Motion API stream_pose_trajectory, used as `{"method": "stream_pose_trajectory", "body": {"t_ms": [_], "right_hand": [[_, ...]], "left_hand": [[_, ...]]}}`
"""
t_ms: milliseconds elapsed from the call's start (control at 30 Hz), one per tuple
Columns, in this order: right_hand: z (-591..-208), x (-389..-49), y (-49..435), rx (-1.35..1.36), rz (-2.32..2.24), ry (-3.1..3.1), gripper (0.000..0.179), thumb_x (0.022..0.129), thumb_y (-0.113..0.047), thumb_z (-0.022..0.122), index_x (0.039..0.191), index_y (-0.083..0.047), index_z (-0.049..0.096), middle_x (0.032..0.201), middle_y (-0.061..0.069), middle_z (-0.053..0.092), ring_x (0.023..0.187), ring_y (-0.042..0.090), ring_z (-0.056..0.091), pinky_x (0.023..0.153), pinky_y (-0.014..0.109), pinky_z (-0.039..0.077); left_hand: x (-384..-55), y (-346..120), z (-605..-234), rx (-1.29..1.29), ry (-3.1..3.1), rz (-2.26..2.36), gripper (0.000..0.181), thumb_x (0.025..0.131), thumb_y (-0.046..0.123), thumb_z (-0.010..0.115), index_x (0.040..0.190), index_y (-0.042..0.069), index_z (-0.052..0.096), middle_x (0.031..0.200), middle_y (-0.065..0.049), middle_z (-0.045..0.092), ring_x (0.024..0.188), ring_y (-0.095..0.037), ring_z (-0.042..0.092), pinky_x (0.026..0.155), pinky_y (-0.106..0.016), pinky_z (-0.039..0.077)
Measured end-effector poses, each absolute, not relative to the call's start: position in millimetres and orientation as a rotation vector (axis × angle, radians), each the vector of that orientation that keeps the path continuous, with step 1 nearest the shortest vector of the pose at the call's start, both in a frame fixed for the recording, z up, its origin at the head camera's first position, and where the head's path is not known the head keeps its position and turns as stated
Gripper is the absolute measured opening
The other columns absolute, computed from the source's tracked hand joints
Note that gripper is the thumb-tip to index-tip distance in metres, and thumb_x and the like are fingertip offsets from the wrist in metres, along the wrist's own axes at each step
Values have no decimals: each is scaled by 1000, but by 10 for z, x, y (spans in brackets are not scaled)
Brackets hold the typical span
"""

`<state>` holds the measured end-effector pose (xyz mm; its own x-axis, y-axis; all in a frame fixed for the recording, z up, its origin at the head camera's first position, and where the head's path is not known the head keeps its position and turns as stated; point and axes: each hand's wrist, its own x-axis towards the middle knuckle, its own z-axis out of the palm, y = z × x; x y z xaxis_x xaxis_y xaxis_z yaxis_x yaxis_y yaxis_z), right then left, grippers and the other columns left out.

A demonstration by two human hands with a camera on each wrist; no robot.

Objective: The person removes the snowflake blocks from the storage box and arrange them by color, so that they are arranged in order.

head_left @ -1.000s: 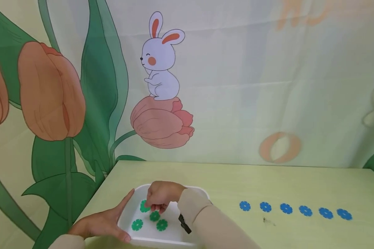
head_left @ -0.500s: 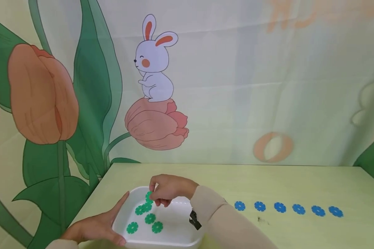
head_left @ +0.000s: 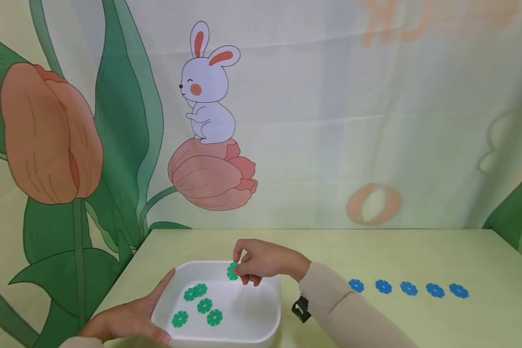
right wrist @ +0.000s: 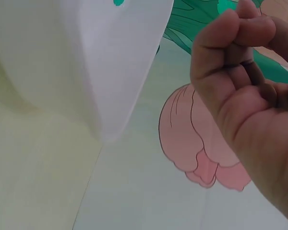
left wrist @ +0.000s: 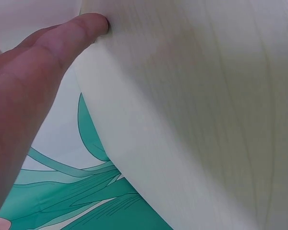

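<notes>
In the head view my right hand (head_left: 261,263) pinches a green flower-shaped plastic disc (head_left: 231,271) between thumb and index finger, above the far side of a white tray (head_left: 261,314). Its remaining fingers are curled in, as the right wrist view also shows. Several more green discs (head_left: 204,305) lie on the left half of the tray's floor, two of them overlapping. My left hand (head_left: 132,314) rests along the tray's left side, thumb at the near corner and fingers stretched out along the outer wall. The left wrist view shows a straight finger (left wrist: 62,43).
Several blue flower-shaped discs (head_left: 409,288) form a row on the pale yellow-green table (head_left: 374,324), right of the tray; my right sleeve (head_left: 339,299) covers part of the row's left end. A printed cloth (head_left: 296,121) with a rabbit and tulips hangs behind the table.
My right hand has lifted a green disc from the tray's far left and carried it rightward along the far rim. The left hand keeps its place on the tray. The view has shifted slightly.
</notes>
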<state>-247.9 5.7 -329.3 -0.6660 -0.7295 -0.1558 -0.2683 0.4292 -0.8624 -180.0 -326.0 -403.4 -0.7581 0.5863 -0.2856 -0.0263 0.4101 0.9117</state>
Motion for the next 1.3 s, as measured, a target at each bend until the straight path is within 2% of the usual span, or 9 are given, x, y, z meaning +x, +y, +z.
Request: {"method": "stream_pose_trajectory", "body": {"t_ms": [333, 700, 833, 1067, 1300], "right_hand": [[-3349, -2402, 570, -805, -1275, 2168, 14, 98, -9, 63, 102, -4, 51, 69, 7, 61, 54, 16, 52, 61, 29, 51], [-3457, -2377, 1203, -727, -1345, 2189, 15, 101, -13, 59, 105, -2, 49, 72, 9, 61, 57, 17, 52, 62, 33, 48], [-3502, -2343, 1360, -720, -1356, 2190, 16, 102, -13, 57, 107, -1, 48, 72, 10, 61, 57, 18, 50, 61, 32, 47], [-3610, -2285, 1616, -691, -1389, 2157, 16, 102, -11, 57, 107, 0, 47, 73, 10, 60, 58, 18, 49, 62, 30, 49], [-3747, -2250, 1818, -637, -1421, 2090, 17, 104, -14, 55, 108, 0, 46, 74, 11, 59, 58, 17, 48, 62, 31, 46]], "left_hand": [[-1790, -3269, -4011, 472, 2122, 1336, 133, 84, 31, 82, 152, 15, -31, 151, -25, 14, 116, -29, 41, 94, -23, 36], [-1805, -3272, -4006, 460, 2132, 1299, 131, 86, 31, 80, 151, 14, -32, 151, -26, 16, 117, -29, 42, 97, -30, 34], [-1807, -3263, -4003, 451, 2113, 1309, 132, 85, 29, 81, 151, 15, -33, 150, -25, 17, 117, -29, 43, 96, -28, 35], [-1809, -3246, -4013, 447, 2132, 1294, 132, 85, 34, 81, 152, 15, -32, 151, -22, 18, 118, -29, 42, 99, -36, 34], [-1805, -3254, -4012, 450, 2140, 1285, 132, 85, 35, 80, 152, 15, -32, 152, -21, 18, 118, -29, 42, 101, -40, 33]]}}
